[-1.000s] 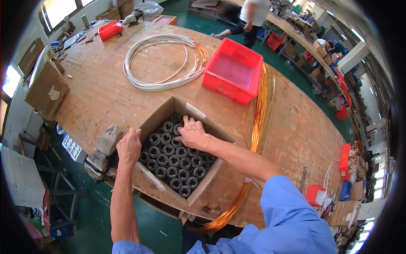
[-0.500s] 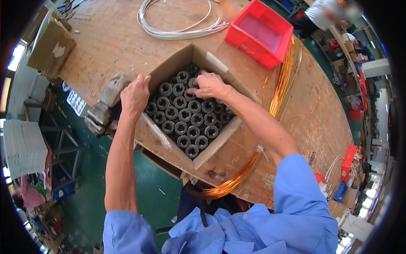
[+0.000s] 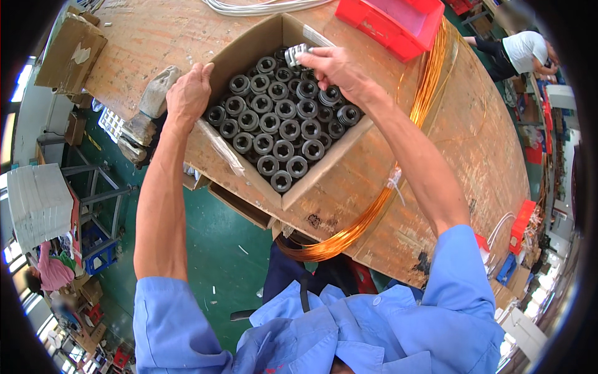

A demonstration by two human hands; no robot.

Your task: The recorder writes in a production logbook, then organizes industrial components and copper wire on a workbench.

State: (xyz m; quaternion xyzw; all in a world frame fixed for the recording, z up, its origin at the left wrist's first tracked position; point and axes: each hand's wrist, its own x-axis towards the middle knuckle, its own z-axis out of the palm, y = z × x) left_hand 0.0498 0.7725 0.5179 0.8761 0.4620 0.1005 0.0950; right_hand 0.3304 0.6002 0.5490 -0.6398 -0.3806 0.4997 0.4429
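An open cardboard box (image 3: 249, 51) stands on the wooden table, filled with dark grey metal parts (image 3: 266, 122). Seen from above, most show round, ring-like ends; a few are tilted and show ribbed sides. My left hand (image 3: 189, 95) is closed on the box's left corner, fingers over the rim. Above the far right part of the box, my right hand (image 3: 339, 71) pinches one shiny ribbed metal part (image 3: 297, 57) between thumb and fingers. Its other fingers are curled and partly hidden.
A red plastic bin (image 3: 392, 28) sits beyond the box. Copper-coloured wire (image 3: 430, 81) runs along its right and hangs over the near edge. White cable (image 3: 268, 7) lies at the back, worn gloves (image 3: 157, 93) at the left edge. Another person (image 3: 523, 53) is at far right.
My right hand has lifted a ribbed metal part up from among the others. My left hand keeps hold of the box rim. The whole view has shifted, with the box now higher in it.
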